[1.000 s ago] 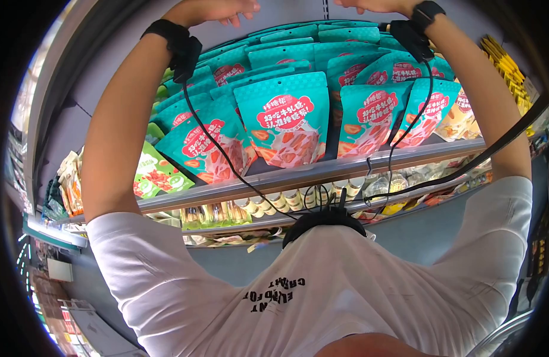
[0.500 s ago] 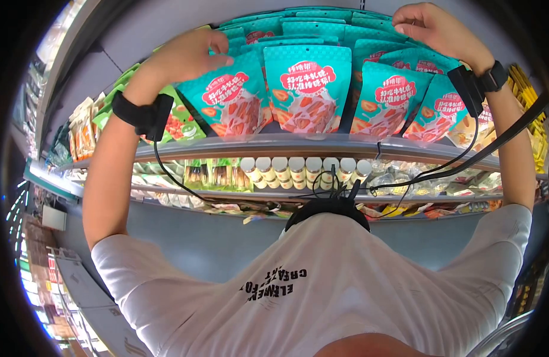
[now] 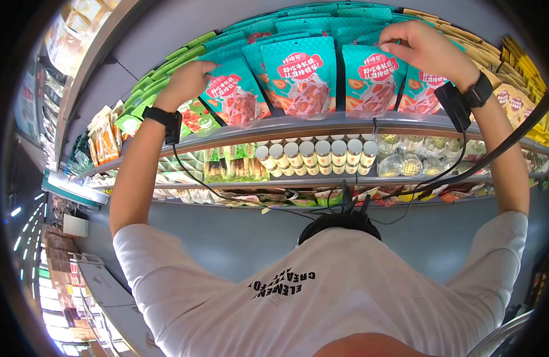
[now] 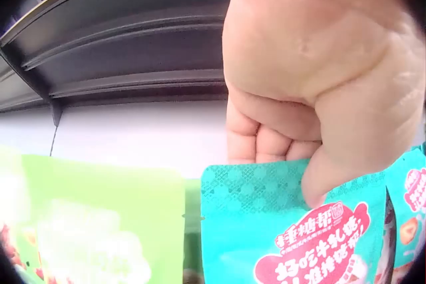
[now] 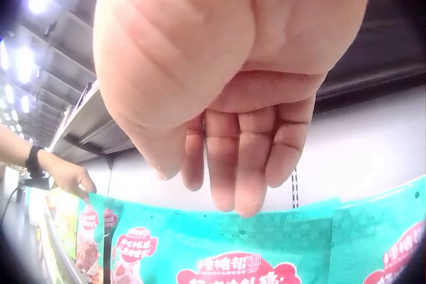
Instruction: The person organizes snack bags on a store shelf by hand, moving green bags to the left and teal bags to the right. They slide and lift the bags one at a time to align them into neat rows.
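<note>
My left hand point(image 3: 188, 83) pinches the top edge of the leftmost front teal bag point(image 3: 231, 92). In the left wrist view the thumb of that hand point(image 4: 326, 64) lies on the front of the teal bag point(image 4: 286, 224), with the fingers behind it. Over the teal bags right of the middle is my right hand point(image 3: 432, 50), near the top of a front bag point(image 3: 372, 80). The right wrist view has this hand point(image 5: 226, 97) with its fingers extended downward and thumb apart, above a teal bag point(image 5: 266, 244); whether the fingertips touch it I cannot tell.
Green bags point(image 3: 161, 74) line the shelf at the left, brown bags point(image 3: 515, 104) and yellow bags point(image 3: 533, 71) at the right. White-lidded jars point(image 3: 322, 156) stand on the shelf below, behind the shelf's front edge point(image 3: 286, 128). Black cables hang from both wrists.
My left hand has come down and taken hold of the bag's top edge. The right hand has come in over the bags at the right, and the head view has shifted, showing more of the lower shelf.
</note>
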A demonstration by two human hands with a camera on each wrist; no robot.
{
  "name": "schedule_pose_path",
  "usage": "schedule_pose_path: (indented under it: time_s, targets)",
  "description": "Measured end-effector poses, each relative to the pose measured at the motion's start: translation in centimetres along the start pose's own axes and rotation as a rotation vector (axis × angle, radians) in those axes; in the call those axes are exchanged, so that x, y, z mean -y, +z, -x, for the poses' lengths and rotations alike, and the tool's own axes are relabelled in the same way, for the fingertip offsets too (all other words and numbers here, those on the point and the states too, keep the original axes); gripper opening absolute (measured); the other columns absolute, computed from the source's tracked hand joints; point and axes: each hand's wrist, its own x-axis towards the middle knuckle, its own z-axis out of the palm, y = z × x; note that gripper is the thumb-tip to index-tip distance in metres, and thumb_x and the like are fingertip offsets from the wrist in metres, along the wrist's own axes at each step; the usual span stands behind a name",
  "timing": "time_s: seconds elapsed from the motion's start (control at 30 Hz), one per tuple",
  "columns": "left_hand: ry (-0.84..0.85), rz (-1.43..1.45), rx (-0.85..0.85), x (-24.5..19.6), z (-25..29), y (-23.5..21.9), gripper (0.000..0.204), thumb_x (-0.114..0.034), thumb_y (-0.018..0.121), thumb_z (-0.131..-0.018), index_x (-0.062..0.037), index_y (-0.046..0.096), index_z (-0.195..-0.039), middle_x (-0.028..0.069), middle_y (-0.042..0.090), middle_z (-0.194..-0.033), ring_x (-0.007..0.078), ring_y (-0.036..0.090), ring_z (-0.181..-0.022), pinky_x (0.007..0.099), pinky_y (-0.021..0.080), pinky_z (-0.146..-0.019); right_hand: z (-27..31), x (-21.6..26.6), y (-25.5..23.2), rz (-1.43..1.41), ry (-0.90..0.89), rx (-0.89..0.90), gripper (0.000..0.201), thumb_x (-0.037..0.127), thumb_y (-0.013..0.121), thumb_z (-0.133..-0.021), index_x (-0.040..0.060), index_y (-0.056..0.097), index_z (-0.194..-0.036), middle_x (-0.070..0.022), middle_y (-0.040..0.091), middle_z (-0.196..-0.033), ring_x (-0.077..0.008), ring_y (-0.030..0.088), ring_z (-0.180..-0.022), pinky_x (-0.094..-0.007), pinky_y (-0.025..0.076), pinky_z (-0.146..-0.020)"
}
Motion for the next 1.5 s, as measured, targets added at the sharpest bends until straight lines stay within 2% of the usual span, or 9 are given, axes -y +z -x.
schedule_pose_path:
  time_s: [0.13,0.23,0.5,0.57,0.87,1.07,1.3,1.4,1.5]
  targets:
    - [-0.039,-0.026,0.001,0.8,0.0,0.2,0.028,-0.009,0.063,-0.086,-0.0064,0.069,-0.113,0.0194,0.068,-0.106,0.0380,0.064,-0.098,0.0444,0.052,-0.084,1.0,3.9,0.4,-0.095,0.278,0.120,0.018,0.016,0.062,-0.096,-0.0025,0.063,-0.096,-0.0070,0.060,-0.076,-0.0139,0.055,-0.070,-0.0314,0.045,-0.064]
    - [-0.053,-0.064,0.009,-0.1,-0.2,-0.2,0.027,-0.010,0.063,-0.086,-0.0069,0.069,-0.112,0.0198,0.068,-0.105,0.0379,0.065,-0.097,0.0451,0.052,-0.084,1.4,2.2,4.1,-0.311,0.050,-0.017,0.017,0.016,0.062,-0.093,-0.0004,0.064,-0.089,-0.0094,0.060,-0.069,-0.0186,0.055,-0.061,-0.0337,0.044,-0.059]
    - [0.040,-0.157,-0.092,2.5,-1.6,1.3,0.011,-0.010,0.060,-0.083,-0.0059,0.067,-0.090,0.0177,0.068,-0.088,0.0385,0.066,-0.084,0.0488,0.052,-0.071,-0.7,7.0,4.6,-0.209,0.110,-0.140,0.017,0.017,0.063,-0.092,0.0001,0.066,-0.091,-0.0106,0.060,-0.070,-0.0201,0.052,-0.061,-0.0346,0.043,-0.059]
    - [0.218,-0.199,-0.201,3.4,-1.7,2.3,0.007,-0.009,0.058,-0.081,-0.0058,0.064,-0.083,0.0167,0.067,-0.081,0.0386,0.065,-0.079,0.0500,0.051,-0.066,-2.7,7.6,4.4,-0.104,0.155,-0.104,0.015,0.010,0.061,-0.095,-0.0030,0.064,-0.101,-0.0096,0.066,-0.082,-0.0144,0.060,-0.071,-0.0298,0.048,-0.067]
    - [0.293,0.029,-0.149,5.2,-1.1,3.0,0.020,-0.011,0.064,-0.084,-0.0052,0.062,-0.104,0.0222,0.065,-0.087,0.0419,0.063,-0.087,0.0505,0.049,-0.074,-14.6,7.6,10.1,0.239,0.152,-0.222,0.019,0.019,0.067,-0.089,0.0044,0.064,-0.101,-0.0141,0.066,-0.089,-0.0315,0.064,-0.083,-0.0390,0.051,-0.073]
    - [0.431,0.154,-0.362,5.2,-0.3,2.5,0.049,-0.018,0.070,-0.084,-0.0047,0.055,-0.128,0.0198,0.065,-0.112,0.0380,0.064,-0.097,0.0461,0.051,-0.083,-14.4,6.7,10.1,0.359,0.133,-0.120,0.020,0.017,0.070,-0.085,0.0039,0.064,-0.100,-0.0131,0.066,-0.092,-0.0323,0.063,-0.087,-0.0403,0.049,-0.076]
    - [0.429,0.358,-0.264,1.7,-5.5,-0.4,0.032,-0.017,0.068,-0.088,-0.0026,0.063,-0.116,0.0168,0.069,-0.106,0.0325,0.066,-0.095,0.0405,0.052,-0.081,-13.7,7.0,9.3,0.339,0.182,-0.164,0.020,0.015,0.071,-0.084,0.0042,0.064,-0.100,-0.0118,0.064,-0.090,-0.0304,0.063,-0.084,-0.0394,0.049,-0.072]
    - [0.370,0.360,0.055,-0.7,-10.1,-2.3,0.031,-0.015,0.069,-0.086,-0.0004,0.064,-0.114,0.0170,0.070,-0.094,0.0280,0.067,-0.086,0.0401,0.052,-0.075,-14.0,5.5,10.4,0.417,0.014,-0.263,0.024,0.025,0.072,-0.082,0.0080,0.066,-0.098,-0.0130,0.066,-0.090,-0.0332,0.065,-0.088,-0.0441,0.052,-0.074]
    - [0.460,0.167,0.034,-3.3,-13.1,-2.7,0.030,-0.028,0.062,-0.093,0.0018,0.069,-0.089,0.0062,0.066,-0.076,0.0143,0.060,-0.068,0.0313,0.048,-0.063,-14.0,5.3,11.3,0.380,0.057,-0.168,0.023,0.018,0.071,-0.083,0.0057,0.063,-0.101,-0.0121,0.066,-0.094,-0.0318,0.064,-0.089,-0.0414,0.051,-0.075]
